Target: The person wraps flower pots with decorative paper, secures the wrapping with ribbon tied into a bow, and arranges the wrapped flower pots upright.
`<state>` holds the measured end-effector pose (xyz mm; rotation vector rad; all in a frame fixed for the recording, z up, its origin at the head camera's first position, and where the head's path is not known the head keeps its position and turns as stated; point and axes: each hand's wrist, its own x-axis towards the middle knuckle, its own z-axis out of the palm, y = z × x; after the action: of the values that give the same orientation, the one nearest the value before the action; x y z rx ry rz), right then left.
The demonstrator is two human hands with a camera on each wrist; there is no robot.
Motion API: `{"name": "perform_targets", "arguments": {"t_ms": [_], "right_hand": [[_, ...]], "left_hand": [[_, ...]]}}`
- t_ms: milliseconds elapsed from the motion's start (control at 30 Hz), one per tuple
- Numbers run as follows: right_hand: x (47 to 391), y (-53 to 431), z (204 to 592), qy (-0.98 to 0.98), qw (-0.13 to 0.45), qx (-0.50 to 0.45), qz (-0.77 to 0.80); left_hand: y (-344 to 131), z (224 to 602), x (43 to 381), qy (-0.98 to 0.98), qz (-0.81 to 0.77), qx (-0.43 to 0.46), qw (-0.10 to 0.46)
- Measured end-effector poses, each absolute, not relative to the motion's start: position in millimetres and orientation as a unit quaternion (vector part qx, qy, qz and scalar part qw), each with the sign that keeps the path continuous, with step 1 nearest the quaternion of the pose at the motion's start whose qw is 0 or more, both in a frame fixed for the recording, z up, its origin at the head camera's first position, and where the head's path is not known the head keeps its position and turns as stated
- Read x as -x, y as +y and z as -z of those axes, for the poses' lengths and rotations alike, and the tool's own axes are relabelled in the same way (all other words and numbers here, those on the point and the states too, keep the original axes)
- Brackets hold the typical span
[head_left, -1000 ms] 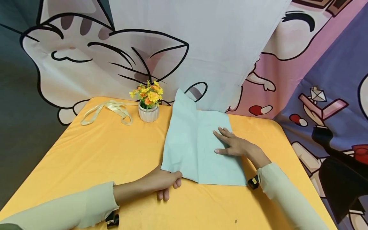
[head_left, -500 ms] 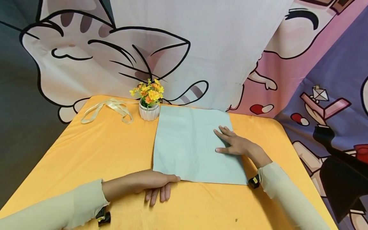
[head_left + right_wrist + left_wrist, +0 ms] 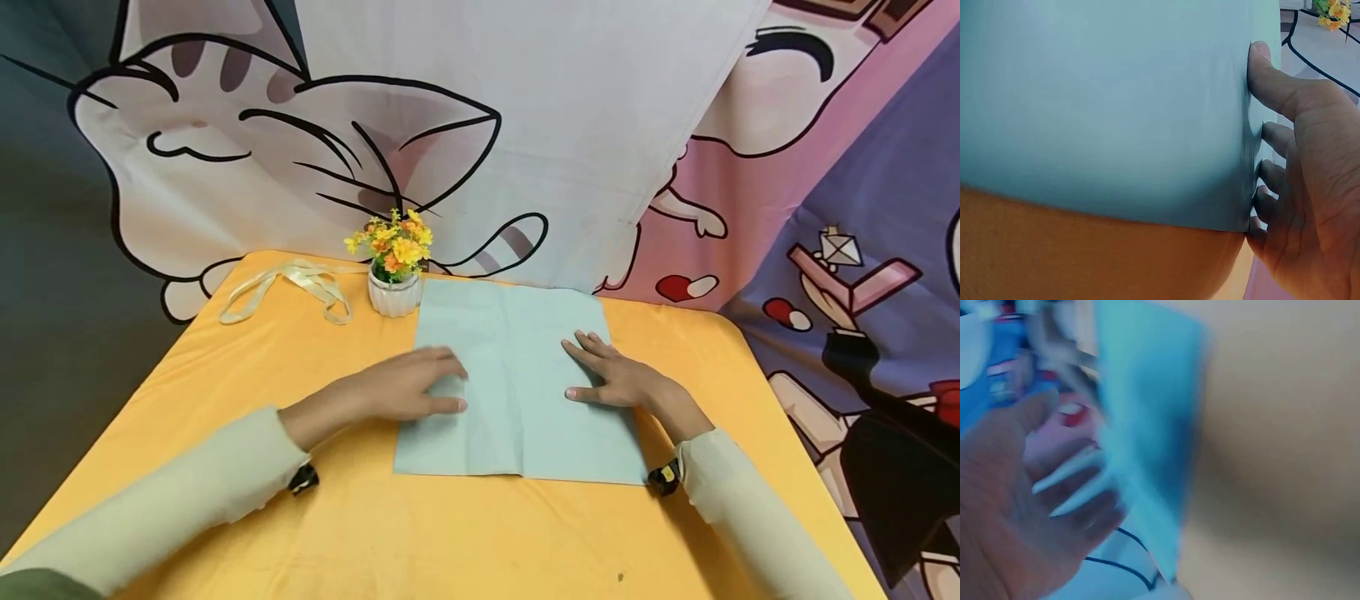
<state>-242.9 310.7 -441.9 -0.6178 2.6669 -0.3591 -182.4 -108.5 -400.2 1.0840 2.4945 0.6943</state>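
Observation:
A light blue sheet (image 3: pixel 495 433) lies unfolded on the yellow cloth, with a crease running down its middle. Over its left half is my left hand (image 3: pixel 412 383), fingers loosely bent and nothing held. The left wrist view, though blurred, shows that hand (image 3: pixel 1035 506) with its fingers apart beside the sheet (image 3: pixel 1147 412). My right hand (image 3: pixel 618 375) rests on the sheet's right side with its fingers spread. Seen from the right wrist, the fingertips of the right hand (image 3: pixel 1310 150) touch the sheet's surface (image 3: pixel 1104 119).
A small white pot of yellow and orange flowers (image 3: pixel 393 292) stands by the sheet's back left corner. Left of it lies a loose pale yellow ribbon (image 3: pixel 307 283). Behind the yellow-covered table (image 3: pixel 337 533) hangs a cartoon-printed cloth (image 3: pixel 585 108).
The sheet's left half, lifted earlier, has come down flat. My left hand has let go of the front left edge and moved up over the sheet. The right hand has stayed in place.

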Motion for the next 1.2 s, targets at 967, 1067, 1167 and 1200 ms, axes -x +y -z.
{"name": "perform_targets", "arguments": {"t_ms": [967,1067,1167,1200], "right_hand": [[233,306,436,0.958,0.110,0.244,0.105],[223,306,433,0.958,0.081,0.255,0.104],[207,307,429,0.958,0.061,0.260,0.107],[200,307,428,0.957,0.056,0.263,0.108]], "left_hand": [[-115,445,242,0.934,-0.230,-0.266,0.069],[-121,445,242,0.933,-0.287,-0.215,0.016],[-128,443,240,0.925,-0.357,-0.128,-0.031],[-130,442,240,0.919,-0.380,-0.096,-0.046]]}}
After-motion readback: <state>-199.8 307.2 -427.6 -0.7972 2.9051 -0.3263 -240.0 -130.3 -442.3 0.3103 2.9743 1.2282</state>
